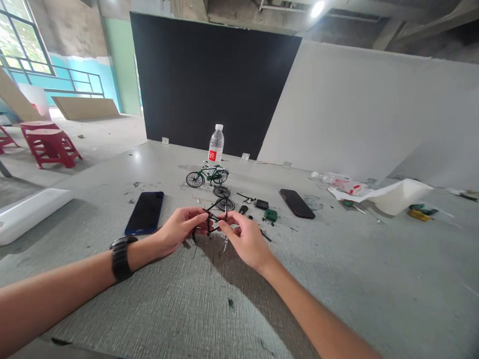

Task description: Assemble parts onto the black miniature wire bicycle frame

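Observation:
Between both hands, just above the table, is a black model bicycle frame [210, 220]. My left hand [185, 226] pinches its left side, thumb on top. With thumb and fingers closed, my right hand [243, 234] grips the frame's right side; the exact contact is partly hidden by the fingers. Right behind the hands lie two small black spoked wheels, one [225, 203] nearer and one [222, 191] farther. A finished-looking green model bicycle [207, 175] stands behind them. Small black and green parts lie to the right, among them a green piece [270, 215] and a black block [261, 204].
A blue phone [144, 213] lies left of the hands, a black phone [297, 203] to the right. A water bottle [216, 144] stands behind the green bicycle. Farther right are a bottle on its side [341, 184], a paper roll [400, 195] and yellow-handled tools [419, 213].

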{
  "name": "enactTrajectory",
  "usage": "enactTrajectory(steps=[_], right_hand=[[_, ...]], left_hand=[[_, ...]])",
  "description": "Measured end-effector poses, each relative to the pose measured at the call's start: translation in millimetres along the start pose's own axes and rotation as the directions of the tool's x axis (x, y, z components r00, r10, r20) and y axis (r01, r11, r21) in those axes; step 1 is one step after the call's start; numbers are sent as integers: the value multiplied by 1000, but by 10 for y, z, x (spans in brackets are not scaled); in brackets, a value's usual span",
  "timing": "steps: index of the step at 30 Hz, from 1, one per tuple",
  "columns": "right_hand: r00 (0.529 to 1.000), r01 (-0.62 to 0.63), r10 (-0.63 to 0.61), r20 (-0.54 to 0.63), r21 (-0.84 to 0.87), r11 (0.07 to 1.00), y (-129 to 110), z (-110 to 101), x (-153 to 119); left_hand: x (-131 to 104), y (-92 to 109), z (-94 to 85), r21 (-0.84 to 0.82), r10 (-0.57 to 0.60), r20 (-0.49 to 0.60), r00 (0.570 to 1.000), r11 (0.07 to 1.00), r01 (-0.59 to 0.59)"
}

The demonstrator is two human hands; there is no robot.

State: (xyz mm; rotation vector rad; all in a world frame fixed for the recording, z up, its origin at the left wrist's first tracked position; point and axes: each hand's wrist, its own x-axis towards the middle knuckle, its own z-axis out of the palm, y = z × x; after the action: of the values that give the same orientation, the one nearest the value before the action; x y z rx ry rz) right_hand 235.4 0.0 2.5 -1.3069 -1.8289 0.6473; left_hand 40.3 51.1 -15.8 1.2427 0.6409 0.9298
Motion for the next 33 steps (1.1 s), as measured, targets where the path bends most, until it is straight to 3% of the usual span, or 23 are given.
enactTrajectory(steps=[9, 13, 16, 19, 21, 28, 33], right_hand=[[1000, 23, -22, 8, -147, 989, -50, -46, -2], [997, 77, -83, -5, -326, 942, -17, -253, 46], [990, 44, -108, -89, -531, 846, 110, -506, 105], [979, -114, -33, -199, -681, 723, 274, -739, 149], [977, -180, 39, -208, -716, 675, 365, -827, 160], [987, -158, 118, -106, -736, 659, 487, -796, 159], [967, -254, 175, -185, -755, 604, 525, -944, 165]], left_hand=[[-9, 3, 10, -22, -5, -26, 1000, 1000, 4], [-13, 11, 9, -38, -24, -50, 998, 999, 22], [-9, 3, 4, -40, -35, -53, 998, 999, 32], [-9, 1, 3, -36, -38, -48, 998, 999, 36], [-12, 4, 3, -31, -39, -41, 998, 999, 37], [-14, 13, 4, -13, -28, -16, 999, 1000, 28], [-16, 23, 8, -6, -28, -5, 1000, 1000, 28]])
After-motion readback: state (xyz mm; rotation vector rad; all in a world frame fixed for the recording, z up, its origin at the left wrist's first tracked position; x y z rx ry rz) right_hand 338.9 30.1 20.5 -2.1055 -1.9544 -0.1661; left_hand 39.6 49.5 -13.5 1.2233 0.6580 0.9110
